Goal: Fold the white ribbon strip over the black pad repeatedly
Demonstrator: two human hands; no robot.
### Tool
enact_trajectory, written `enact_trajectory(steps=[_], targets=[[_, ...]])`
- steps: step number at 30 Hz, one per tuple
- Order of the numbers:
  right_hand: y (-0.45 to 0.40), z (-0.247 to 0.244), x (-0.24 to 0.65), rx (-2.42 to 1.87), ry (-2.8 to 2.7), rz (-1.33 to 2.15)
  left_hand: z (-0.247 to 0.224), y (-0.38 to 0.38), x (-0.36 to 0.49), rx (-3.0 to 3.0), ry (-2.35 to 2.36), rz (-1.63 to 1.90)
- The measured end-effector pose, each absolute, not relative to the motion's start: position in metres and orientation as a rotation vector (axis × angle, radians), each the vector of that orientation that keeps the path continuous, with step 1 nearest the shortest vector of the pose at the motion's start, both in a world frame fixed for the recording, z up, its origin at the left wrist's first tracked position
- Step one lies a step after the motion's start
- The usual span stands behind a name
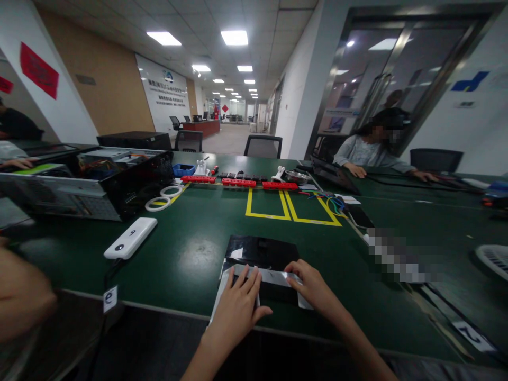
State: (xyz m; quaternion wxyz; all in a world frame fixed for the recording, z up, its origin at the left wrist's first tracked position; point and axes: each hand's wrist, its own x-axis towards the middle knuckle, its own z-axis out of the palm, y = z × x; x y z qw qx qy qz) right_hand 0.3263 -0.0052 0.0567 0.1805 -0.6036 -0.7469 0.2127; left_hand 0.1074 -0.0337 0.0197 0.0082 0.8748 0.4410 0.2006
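In front of me, near the table's front edge, lies a flat, glossy black piece [262, 248] with pale edges showing at its lower left and right. A silver strip [273, 276] runs across it; I cannot tell exactly what kind of part this is. My left hand [238, 312] rests flat on the strip's left part, fingers stretched out and thumb apart. At the strip's right end, the curled fingers and thumb of my right hand [307, 286] close on its edge. The fingertips partly hide the strip.
An opened computer case [119, 185] stands at the left, near white rings [157, 203] and a white power bank [130, 238] with a cable. Red trays [238, 182] line the back behind yellow tape outlines [269, 216]. Wires [335, 203] lie at right. Other people sit at both sides.
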Motion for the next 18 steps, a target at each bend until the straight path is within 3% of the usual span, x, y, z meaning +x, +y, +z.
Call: enact_trajectory(steps=[9,18], targets=[[-0.011,0.068,0.301,-1.921,-2.285,0.061,0.019,-0.033,0.103,2.745,1.357,0.562],[-0.006,0.051,0.240,-1.654,-2.451,0.238,0.027,-0.025,0.077,2.571,1.362,0.718]])
